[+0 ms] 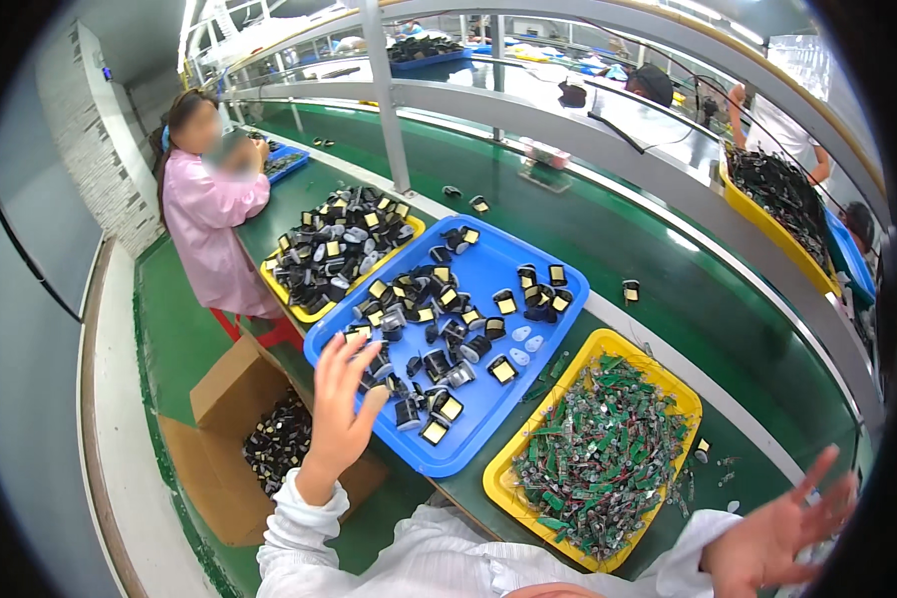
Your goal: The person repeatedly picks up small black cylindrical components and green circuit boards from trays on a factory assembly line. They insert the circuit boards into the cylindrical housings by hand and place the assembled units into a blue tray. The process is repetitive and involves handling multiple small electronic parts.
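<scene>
Green bench; left hand [337, 409] spread above glossy blue tray [528, 344].

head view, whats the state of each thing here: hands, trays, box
left hand: open, fingers spread, raised over the blue tray's near-left corner, holding nothing
right hand: open, fingers spread, empty
blue tray: partly filled with loose black parts
near yellow tray: heaped with green parts
far yellow tray: piled with black parts
cardboard box: open, black parts inside
</scene>
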The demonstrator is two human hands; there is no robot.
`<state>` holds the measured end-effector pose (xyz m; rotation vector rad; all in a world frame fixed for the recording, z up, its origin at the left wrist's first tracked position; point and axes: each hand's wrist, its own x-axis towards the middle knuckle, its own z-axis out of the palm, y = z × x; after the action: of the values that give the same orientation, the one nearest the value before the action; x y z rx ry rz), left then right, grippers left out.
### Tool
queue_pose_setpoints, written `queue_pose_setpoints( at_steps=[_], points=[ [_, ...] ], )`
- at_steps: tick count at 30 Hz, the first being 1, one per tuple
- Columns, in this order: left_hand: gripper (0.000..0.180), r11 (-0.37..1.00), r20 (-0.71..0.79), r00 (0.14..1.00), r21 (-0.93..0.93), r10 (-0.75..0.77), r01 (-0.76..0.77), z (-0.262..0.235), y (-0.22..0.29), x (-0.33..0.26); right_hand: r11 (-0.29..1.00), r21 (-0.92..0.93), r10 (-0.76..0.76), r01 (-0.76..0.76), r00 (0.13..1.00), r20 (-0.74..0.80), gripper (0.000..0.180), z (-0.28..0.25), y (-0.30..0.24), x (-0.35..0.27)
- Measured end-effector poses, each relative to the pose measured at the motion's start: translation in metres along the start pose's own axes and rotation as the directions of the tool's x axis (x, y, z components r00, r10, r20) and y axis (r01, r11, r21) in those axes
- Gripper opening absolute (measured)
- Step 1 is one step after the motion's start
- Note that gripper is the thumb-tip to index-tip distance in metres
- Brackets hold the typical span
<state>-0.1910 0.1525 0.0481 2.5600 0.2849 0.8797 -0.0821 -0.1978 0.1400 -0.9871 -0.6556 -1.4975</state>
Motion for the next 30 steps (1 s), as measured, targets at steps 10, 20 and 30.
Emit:
queue_pose_setpoints(
  at_steps=[10,20,30],
  points=[
    [0.056,0.967,0.451,0.893,0.225,0.009,-0.123,0.133,-0.024,0.017,0.729,-0.369,0.683,-0.577,0.578,0.446,0.063,-0.093,0.007,-0.04],
    [0.045,0.976,0.509,0.859,0.21,-0.058,-0.058,0.144,-0.015,0.058,0.541,-0.463,0.824,-0.703,0.333,0.458,0.046,-0.096,0.014,-0.046],
    [0.039,0.975,0.32,0.94,-0.216,0.121,-0.052,0.112,0.017,0.078,0.622,-0.695,0.723,-0.36,-0.076,0.686,0.043,-0.067,0.079,-0.096]
  ],
)
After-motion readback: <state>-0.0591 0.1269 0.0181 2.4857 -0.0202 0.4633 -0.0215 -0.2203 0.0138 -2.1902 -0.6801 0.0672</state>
